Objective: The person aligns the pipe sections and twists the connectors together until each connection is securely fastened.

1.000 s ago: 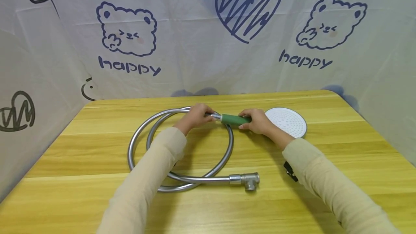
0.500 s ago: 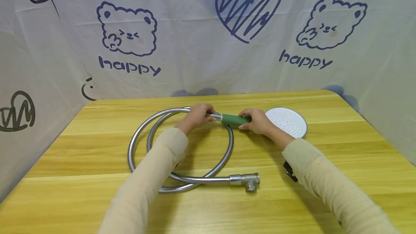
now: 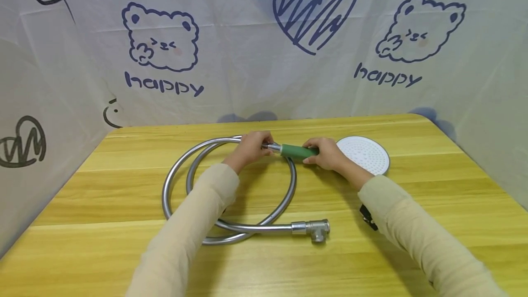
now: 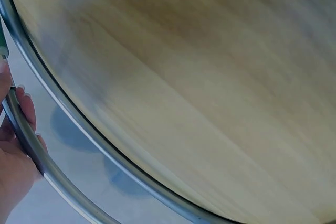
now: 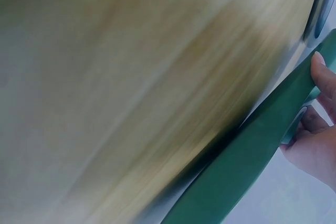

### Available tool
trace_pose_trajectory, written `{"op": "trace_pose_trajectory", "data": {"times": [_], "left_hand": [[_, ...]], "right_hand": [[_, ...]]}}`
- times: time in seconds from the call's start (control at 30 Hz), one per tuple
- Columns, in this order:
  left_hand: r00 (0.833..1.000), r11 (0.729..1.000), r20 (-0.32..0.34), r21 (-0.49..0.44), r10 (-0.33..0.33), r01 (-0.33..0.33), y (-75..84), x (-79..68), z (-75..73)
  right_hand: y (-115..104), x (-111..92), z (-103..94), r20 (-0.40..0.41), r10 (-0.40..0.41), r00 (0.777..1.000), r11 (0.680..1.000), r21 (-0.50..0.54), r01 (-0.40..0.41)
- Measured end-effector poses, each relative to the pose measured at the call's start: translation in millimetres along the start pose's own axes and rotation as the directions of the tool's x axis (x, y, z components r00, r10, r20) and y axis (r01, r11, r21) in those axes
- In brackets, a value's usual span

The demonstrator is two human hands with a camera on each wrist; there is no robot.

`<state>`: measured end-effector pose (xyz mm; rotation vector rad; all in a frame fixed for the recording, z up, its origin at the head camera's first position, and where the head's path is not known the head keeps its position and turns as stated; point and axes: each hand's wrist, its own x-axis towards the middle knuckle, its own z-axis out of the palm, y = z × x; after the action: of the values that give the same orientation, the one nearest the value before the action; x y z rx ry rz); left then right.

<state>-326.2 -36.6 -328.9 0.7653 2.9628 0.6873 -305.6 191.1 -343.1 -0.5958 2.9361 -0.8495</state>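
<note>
Near the back of the wooden table, my left hand [image 3: 250,147] pinches the chrome end of a coiled silver shower hose [image 3: 167,187], where it meets the green handle of a shower head. My right hand [image 3: 327,154] grips that green handle [image 3: 298,151], thumb on the near side. The round white spray face [image 3: 365,155] lies beyond the right wrist, partly covered by the forearm. In the left wrist view the fingers [image 4: 27,109] curl round the hose [image 4: 52,174]. The right wrist view has the green handle [image 5: 247,150] running diagonally, with fingers and thumb around it.
The hose's other end carries a metal angle fitting [image 3: 318,230] on the table [image 3: 264,274], nearer the person. A small black item [image 3: 368,217] shows beside the right sleeve. A white cloth [image 3: 247,58] with drawings hangs behind the table, and more cloth stands at both sides.
Both hands keep their holds on the hose end and the handle. The left hand and sleeve shift very slightly; the shower head and the coil stay in place.
</note>
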Motion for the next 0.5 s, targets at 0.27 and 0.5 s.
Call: {"op": "trace_pose_trajectory", "data": {"times": [0.27, 0.5], "left_hand": [[0.999, 0.999, 0.024, 0.007, 0.043, -0.043, -3.1, 0.4, -2.2], [0.997, 0.997, 0.040, 0.032, 0.071, -0.072, -5.1, 2.3, -1.8]], "right_hand": [[0.9, 0.2, -0.3, 0.005, 0.002, 1.000, 1.000, -0.001, -0.002], [-0.1, -0.4, -0.5, 0.006, 0.004, 1.000, 1.000, 0.013, -0.004]]}}
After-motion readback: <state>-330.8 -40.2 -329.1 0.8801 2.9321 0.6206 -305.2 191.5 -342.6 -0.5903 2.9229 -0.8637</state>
